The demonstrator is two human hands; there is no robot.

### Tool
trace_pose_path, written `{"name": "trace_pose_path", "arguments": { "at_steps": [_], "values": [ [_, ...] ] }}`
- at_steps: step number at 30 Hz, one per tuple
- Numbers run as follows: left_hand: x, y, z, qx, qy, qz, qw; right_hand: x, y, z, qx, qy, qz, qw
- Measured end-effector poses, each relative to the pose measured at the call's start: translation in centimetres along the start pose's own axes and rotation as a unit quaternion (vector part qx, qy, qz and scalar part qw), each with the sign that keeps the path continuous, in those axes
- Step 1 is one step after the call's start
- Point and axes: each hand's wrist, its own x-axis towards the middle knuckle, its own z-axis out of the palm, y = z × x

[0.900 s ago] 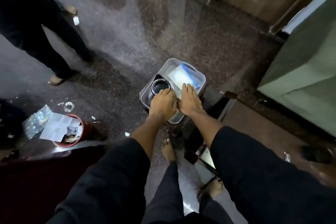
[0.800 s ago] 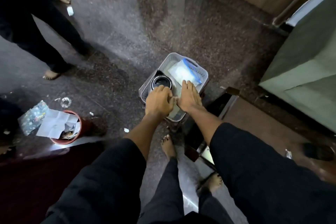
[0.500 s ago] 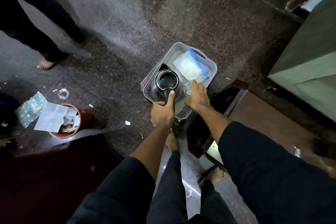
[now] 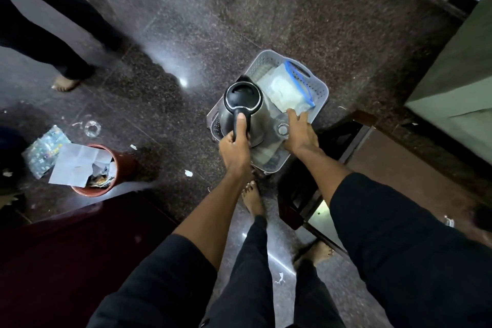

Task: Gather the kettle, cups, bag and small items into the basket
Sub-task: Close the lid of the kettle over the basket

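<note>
— Speckled dark stone floor (image 4: 266, 8), polished enough to throw back a lamp glare — that is what the grey basket (image 4: 318, 93) seems to sit on, though its base is hidden. How far along does it look?

— Well along, I'd judge. Start at the left hand (image 4: 235, 150): it is wrapped tight round the black handle of the kettle (image 4: 241, 104), thumb pressed along the top. The kettle stands upright at the basket's left edge; whether it rests inside or hangs just above, I cannot tell.

— And the right hand (image 4: 299, 134)?

— Fingers spread and loose, clasping nothing, down inside the near right part, touching the corner of the bag (image 4: 286, 89) with a clear glass cup (image 4: 282, 129) just beside it.

— So what's left?

— Settling the kettle, probably. 1 cup shows for certain; small items are too dim to make out.

— Materials?

— Kettle: brushed steel body, glossy black plastic lid, round. Basket: perforated plastic, rounded corners, slot handles. Bag: clear crinkled film, blue zip strip, lying against the far right corner. Off to the left, well apart, a red bin (image 4: 125, 168) holds paper.
</note>
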Motion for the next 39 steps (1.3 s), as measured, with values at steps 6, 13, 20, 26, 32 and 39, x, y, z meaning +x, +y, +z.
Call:
{"name": "trace_pose_path", "arguments": {
  "at_steps": [6,13,20,26,32,39],
  "values": [
    [3.1,3.7,-1.8,-0.006,0.014,0.044,0.999,0.0,-0.4,0.0,-0.002,-0.001,-0.009,1.000],
    [2.8,8.8,-5.8,0.069,-0.049,0.139,0.987,0.0,-1.8,0.6,0.021,0.013,-0.044,0.999],
    [1.7,13.6,-10.0,0.163,-0.098,0.188,0.964,1.1,-4.7,0.9,0.009,-0.019,-0.089,0.996],
    [1.7,15.3,-12.4,0.303,-0.119,0.207,0.922,1.5,-5.9,1.7,-0.036,0.000,-0.154,0.987],
    [1.6,15.3,-13.1,0.453,-0.125,0.206,0.858,1.4,-6.1,2.2,0.016,-0.019,-0.129,0.991],
    [1.5,13.9,-12.9,0.470,-0.156,0.184,0.849,1.2,-5.8,1.7,0.115,-0.055,-0.047,0.991]
  ]
}}
